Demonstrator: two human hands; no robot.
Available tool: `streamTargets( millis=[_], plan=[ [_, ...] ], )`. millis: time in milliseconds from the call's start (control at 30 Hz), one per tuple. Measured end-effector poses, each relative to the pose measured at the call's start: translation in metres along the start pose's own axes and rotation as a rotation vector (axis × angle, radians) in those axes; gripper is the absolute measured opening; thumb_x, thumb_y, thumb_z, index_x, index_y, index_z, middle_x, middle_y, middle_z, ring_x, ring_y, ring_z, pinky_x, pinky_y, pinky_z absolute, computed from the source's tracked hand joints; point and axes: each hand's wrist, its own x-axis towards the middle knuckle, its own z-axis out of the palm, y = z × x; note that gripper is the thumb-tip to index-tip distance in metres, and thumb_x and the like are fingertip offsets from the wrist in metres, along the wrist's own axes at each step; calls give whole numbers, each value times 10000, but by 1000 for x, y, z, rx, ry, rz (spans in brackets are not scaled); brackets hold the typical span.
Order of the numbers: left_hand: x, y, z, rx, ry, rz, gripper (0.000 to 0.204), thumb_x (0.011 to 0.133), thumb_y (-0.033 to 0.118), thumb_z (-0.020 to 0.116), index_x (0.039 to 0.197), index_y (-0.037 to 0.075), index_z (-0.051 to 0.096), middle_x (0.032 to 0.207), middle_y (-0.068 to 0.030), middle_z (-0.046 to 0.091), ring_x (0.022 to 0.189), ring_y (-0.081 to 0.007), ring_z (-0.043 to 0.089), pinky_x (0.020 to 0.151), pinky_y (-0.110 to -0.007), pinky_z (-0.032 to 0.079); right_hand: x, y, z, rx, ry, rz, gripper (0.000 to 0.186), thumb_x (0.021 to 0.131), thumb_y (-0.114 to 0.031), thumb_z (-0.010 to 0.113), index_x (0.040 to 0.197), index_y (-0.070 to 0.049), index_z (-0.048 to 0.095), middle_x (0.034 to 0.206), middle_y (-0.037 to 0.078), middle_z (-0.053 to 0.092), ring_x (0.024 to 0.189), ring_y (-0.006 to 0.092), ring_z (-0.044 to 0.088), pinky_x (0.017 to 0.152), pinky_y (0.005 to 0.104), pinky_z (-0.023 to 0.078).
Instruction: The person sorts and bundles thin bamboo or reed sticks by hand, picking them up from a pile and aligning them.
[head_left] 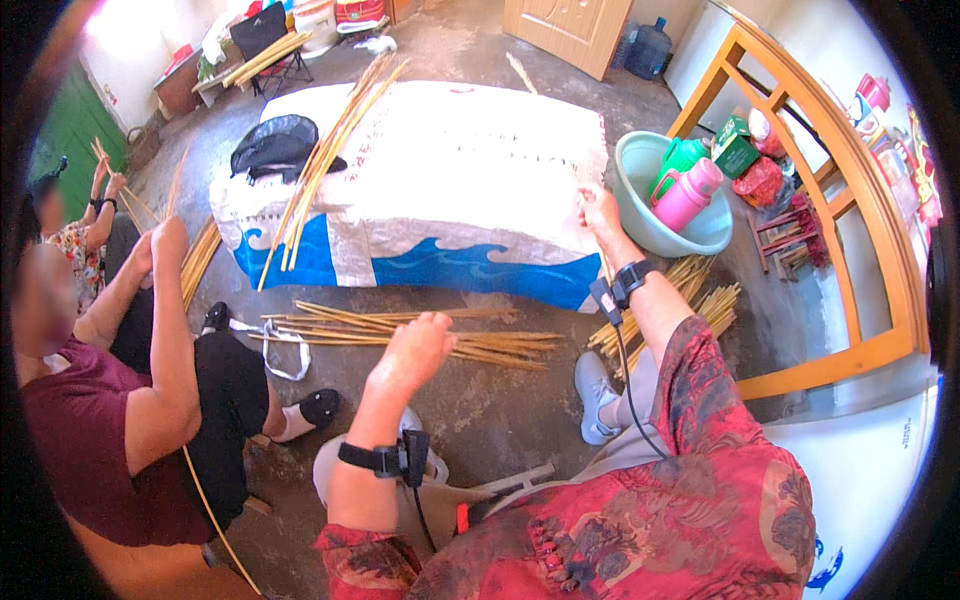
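Observation:
My left hand (418,347) hovers over a loose bundle of thin dry stalks (330,325) on the floor. Its fingers are curled together; what they pinch, if anything, does not show. By the right edge of the white sheet, my right hand (600,212) has its fingers pressed together on a thin pale stalk (605,264). Part of that stalk shows below the palm, while its middle is lost against the bright sheet (470,150). More long stalks (318,165) lie across the sheet's left part, beside a black cap (277,146).
A light green basin (640,190) with pink and green flasks stands to the right, near a wooden frame (870,355). Stalk bundles (715,310) lie below the basin. At left a co-worker in maroon (110,420) holds stalks; another person (85,235) sits farther back.

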Motion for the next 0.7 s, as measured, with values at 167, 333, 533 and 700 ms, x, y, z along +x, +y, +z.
streamTargets(
  millis=[167,333,533,700],
  plan=[
    [-1,10,2,37,-94,-17,279,789,213,501,996,25,507,916,-191,543,859,-352,530,748,-435,426,5,26,13,-378,136,-277,247,722,-3,459,930,-45,586,759,103,594,637,186,574,547,293,458],
    [-2,16,2,-7,-102,-22,251,787,208,511,941,10,494,931,-181,535,889,-338,518,759,-430,408,-4,27,27,-448,143,-348,172,724,-89,483,844,-79,606,810,176,588,788,328,562,688,384,444],
    [-3,17,3,5,-133,-48,253,786,210,521,946,14,504,927,-176,539,874,-340,524,754,-425,415,-9,30,26,-600,158,-400,117,755,-168,492,818,-139,585,808,154,565,781,343,549,683,413,442],
    [-4,20,5,44,-152,-3,264,792,220,527,938,2,494,899,-188,532,830,-364,526,729,-432,425,-6,33,16,-650,51,-350,201,781,-129,439,927,-173,570,854,167,553,823,343,540,706,406,433]
  ],
)
